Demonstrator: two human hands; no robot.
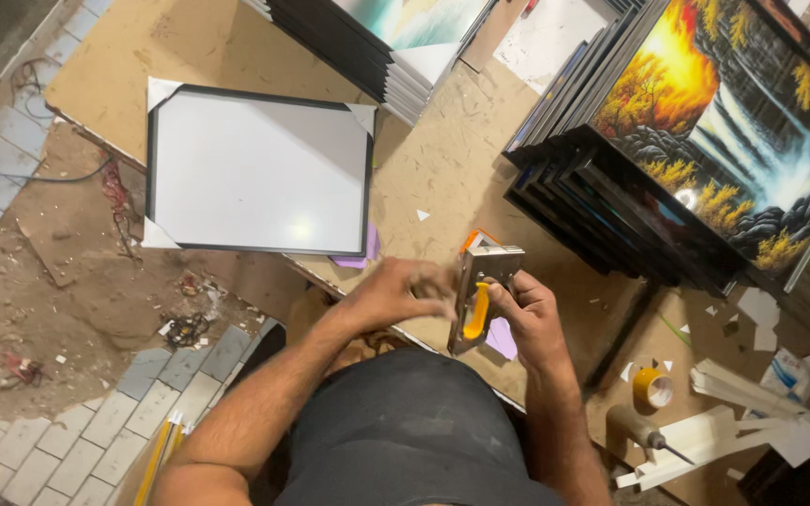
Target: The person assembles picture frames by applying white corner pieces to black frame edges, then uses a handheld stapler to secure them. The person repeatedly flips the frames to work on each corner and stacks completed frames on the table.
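My right hand [529,319] grips a metal staple gun [480,292] with a yellow lever, held upright over the near edge of the wooden worktable [442,169]. My left hand [396,292] is at the gun's left side, fingers curled and blurred, touching or just beside its body. A black picture frame [257,169] lies face down on the table to the upper left, showing a white backing and white corner protectors.
A stack of framed landscape paintings [705,122] fills the right side. Another stack of frames [377,42] sits at the top. A yellow tape roll [652,386], a screwdriver [644,433] and white strips [752,394] lie lower right. Debris covers the floor [39,309] on the left.
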